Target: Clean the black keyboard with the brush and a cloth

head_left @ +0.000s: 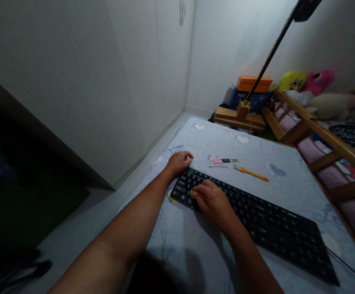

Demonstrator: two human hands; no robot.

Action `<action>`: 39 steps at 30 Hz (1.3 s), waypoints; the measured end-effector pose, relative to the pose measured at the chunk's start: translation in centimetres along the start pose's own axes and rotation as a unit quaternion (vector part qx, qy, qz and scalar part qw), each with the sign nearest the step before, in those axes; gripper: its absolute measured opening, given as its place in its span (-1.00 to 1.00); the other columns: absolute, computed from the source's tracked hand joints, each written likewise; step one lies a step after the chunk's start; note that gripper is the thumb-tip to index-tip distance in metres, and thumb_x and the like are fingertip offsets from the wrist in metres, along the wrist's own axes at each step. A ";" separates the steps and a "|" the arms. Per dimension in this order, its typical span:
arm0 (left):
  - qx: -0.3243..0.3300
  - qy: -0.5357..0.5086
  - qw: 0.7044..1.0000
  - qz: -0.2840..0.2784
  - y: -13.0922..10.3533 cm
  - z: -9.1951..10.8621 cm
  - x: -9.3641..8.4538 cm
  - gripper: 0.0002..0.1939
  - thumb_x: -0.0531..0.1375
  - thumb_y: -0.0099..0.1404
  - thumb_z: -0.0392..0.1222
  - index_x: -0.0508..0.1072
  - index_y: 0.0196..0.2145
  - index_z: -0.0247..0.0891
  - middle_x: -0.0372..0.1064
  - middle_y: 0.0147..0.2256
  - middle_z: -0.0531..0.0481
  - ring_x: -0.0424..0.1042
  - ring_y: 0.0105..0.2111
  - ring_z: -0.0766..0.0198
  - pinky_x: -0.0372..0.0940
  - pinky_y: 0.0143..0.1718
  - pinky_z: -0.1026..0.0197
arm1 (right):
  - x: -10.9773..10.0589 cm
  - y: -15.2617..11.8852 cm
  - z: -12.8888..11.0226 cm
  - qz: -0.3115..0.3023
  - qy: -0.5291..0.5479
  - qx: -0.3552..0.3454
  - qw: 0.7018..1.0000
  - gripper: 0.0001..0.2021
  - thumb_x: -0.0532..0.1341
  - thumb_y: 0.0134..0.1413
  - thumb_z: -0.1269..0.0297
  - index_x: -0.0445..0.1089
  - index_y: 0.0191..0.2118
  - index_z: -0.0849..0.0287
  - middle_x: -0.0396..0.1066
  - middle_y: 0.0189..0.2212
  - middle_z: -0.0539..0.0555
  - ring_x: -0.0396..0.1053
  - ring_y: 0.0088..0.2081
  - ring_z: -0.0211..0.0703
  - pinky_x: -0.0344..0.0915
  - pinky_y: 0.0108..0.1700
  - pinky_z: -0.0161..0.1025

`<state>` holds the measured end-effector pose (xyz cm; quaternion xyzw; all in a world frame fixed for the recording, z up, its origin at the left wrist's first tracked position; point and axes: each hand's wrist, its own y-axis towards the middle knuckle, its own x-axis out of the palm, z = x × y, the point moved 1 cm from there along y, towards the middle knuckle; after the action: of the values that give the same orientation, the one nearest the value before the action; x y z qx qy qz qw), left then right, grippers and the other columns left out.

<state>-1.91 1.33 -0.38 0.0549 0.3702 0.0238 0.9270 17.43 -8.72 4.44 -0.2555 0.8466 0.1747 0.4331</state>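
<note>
A black keyboard lies at a slant across a patterned light cover, its cable leaving the right end. At its far left corner, my left hand rests against the edge, fingers loosely curved and apart. Over the left-hand keys is my right hand, fingers pinched together on a small tan-brown piece, which may be cloth or sponge; most of it is hidden. Beyond the keyboard lie a yellow-handled brush, some cotton swabs and a small tool with a black middle.
A white wardrobe stands along the left. At the back are a wooden stand with a dark slanting pole and an orange box. A wooden bed rail runs along the right, with plush toys behind it.
</note>
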 end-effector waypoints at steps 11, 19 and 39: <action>-0.002 -0.004 1.000 -0.002 0.0 0.1 0.0 -0.71 0.15 0.23 -0.19 0.61 -0.18 -0.29 0.36 -0.54 0.07 0.32 -0.50 0.30 0.18 -0.40 0.26 | 0.3 0.1 -0.3 -0.014 -0.023 0.007 1.000 -0.82 0.17 0.28 0.40 0.55 -0.22 0.17 0.39 -0.26 0.08 0.38 -0.23 -0.17 0.28 -0.14 -0.26; 0.004 -0.006 1.000 0.001 0.0 0.0 0.0 -0.72 0.15 0.22 -0.19 0.61 -0.20 -0.30 0.34 -0.55 0.07 0.32 -0.50 0.30 0.16 -0.41 0.26 | -0.5 -0.1 0.1 0.002 -0.015 0.016 1.000 -0.81 0.16 0.27 0.43 0.54 -0.26 0.18 0.38 -0.28 0.08 0.37 -0.24 -0.17 0.27 -0.14 -0.26; 0.000 -0.004 1.000 -0.003 0.0 0.1 -0.1 -0.72 0.15 0.23 -0.21 0.61 -0.18 -0.31 0.34 -0.54 0.08 0.29 -0.51 0.30 0.15 -0.41 0.26 | -0.2 0.4 1.0 0.030 -0.041 0.045 0.998 -0.80 0.15 0.29 0.40 0.55 -0.20 0.17 0.41 -0.25 0.10 0.41 -0.20 -0.13 0.28 -0.11 -0.25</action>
<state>-1.85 1.33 -0.25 0.0542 0.3670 0.0209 0.9284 17.96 -7.77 4.08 -0.2030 0.8426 0.1596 0.4726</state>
